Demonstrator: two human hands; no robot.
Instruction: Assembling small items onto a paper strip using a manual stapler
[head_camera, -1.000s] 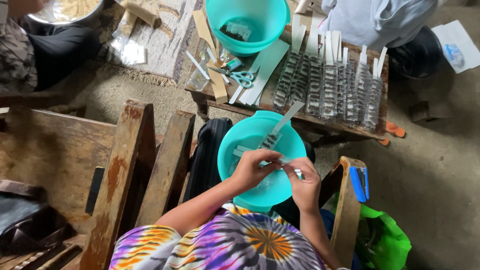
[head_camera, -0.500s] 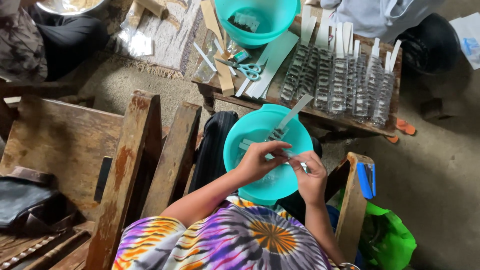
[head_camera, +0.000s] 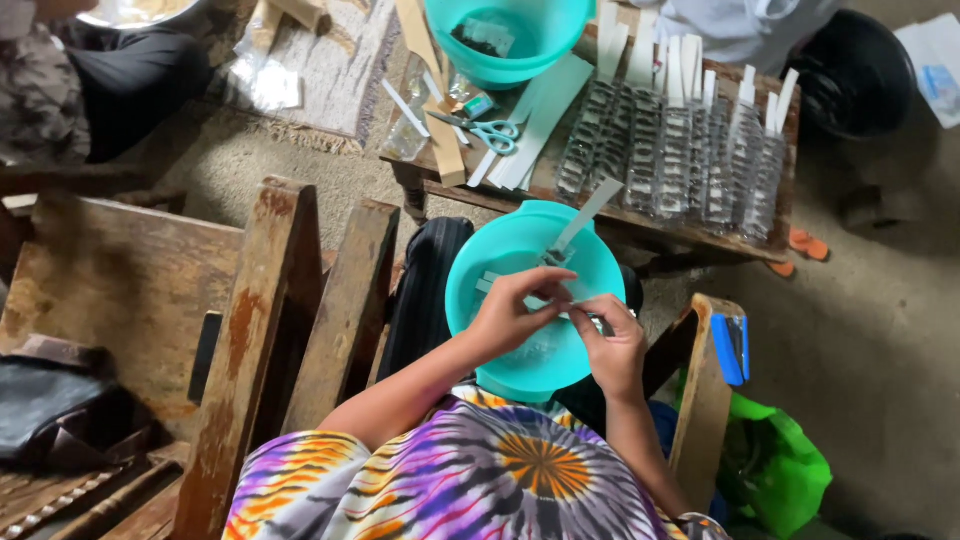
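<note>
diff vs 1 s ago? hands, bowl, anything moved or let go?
Little changed. Both hands, left hand and right hand, keep pinching a small strip over the teal bowl in the lap; nothing was let go. The view drifted slightly. The scissors and the rows of packets on the low table stayed put.

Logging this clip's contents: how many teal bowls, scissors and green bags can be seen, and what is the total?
Teal bowls: 2, one under the left hand and right hand, one on the low table
Scissors: 1
Green bags: 1
Total: 4
</note>
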